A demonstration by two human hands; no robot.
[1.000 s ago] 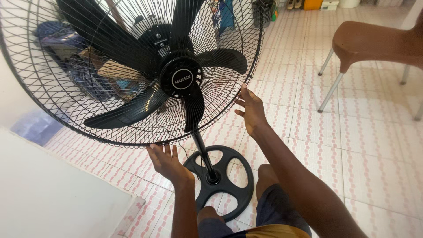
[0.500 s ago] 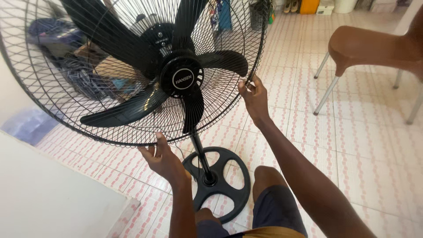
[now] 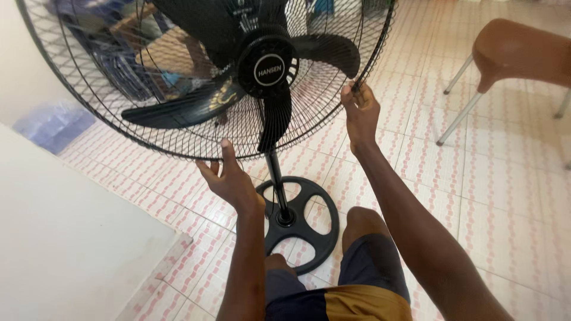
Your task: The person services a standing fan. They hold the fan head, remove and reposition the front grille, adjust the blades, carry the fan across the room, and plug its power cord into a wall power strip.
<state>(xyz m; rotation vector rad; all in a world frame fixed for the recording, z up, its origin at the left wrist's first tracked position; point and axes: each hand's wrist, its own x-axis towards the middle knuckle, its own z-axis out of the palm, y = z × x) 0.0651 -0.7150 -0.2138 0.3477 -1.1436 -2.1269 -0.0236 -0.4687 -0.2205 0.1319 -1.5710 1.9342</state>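
Your left hand [image 3: 229, 181] is open, its fingers touching the bottom rim of the big round fan cage [image 3: 148, 134], which stands up on its pole above the black base [image 3: 300, 229]. To the right of the cage, your right hand [image 3: 358, 113] is closed, pinching the cage's side rim. Both hands touch it.

the grille [image 3: 178, 128] is cut off by the top and left edges, so its upper rim is out of view. the blades [image 3: 178, 107] run off the top too. the left hand [image 3: 229, 181] hides its fingertips behind the lower rim. the chair [image 3: 523, 53] is cropped at the right edge. clutter behind the wires is too blurred to tell.
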